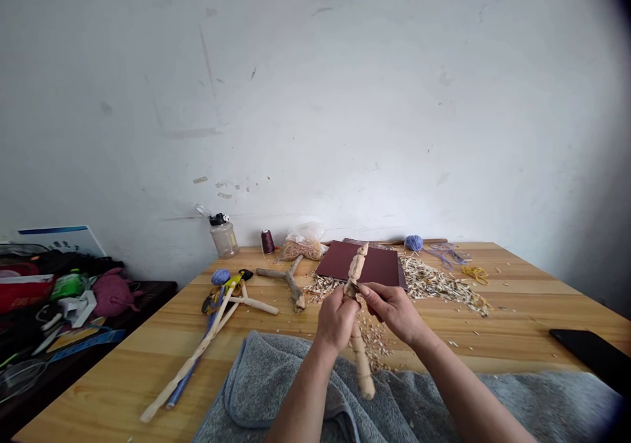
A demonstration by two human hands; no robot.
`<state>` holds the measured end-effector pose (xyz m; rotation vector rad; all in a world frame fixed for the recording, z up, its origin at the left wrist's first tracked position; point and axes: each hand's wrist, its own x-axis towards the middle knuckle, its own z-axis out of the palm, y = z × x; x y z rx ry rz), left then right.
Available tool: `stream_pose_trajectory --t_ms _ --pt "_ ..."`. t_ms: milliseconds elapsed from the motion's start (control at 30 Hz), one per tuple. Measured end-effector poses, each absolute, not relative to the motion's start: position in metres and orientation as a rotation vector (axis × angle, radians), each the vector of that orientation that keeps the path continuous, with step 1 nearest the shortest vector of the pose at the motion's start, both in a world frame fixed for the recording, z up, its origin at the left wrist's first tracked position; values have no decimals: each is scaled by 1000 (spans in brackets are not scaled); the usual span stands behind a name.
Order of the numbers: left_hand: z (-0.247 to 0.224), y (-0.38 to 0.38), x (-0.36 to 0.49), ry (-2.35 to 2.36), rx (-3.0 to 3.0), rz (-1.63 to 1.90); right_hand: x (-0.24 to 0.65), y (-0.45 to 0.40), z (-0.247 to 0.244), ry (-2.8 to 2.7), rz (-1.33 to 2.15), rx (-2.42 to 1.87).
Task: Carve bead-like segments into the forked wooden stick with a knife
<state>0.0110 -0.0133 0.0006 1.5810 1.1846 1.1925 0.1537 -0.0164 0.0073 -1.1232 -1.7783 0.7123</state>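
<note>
Head view: carved stick slants through left hand, fingers clamped round middle, both ends jutting. Right hand pinches small dark tool against stick. Towel below, board beyond, side edges of table well apart from hands.

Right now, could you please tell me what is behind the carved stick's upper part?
Behind the carved stick lies a maroon sheet; the strip its upper part covers cannot be seen.
</note>
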Motion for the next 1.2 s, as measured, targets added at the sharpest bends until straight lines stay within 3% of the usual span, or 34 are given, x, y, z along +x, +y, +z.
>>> stream_pose_trajectory --t_ms 100,167,300,533,1200 --pt "2 -7 6 769 1137 1084 157 -13 6 -1481 1039 -1047" --pt "3 -4 3 701 1064 1030 162 -11 6 -1378 1053 -1083" --pt "2 -2 -3 625 1035 976 170 -14 9 -1613 884 -1133" --pt "1 -3 -11 495 1000 903 167 -25 17 -2054 239 -1148" --pt "7 -5 -16 509 1075 791 172 -27 19 -2098 12 -1144"
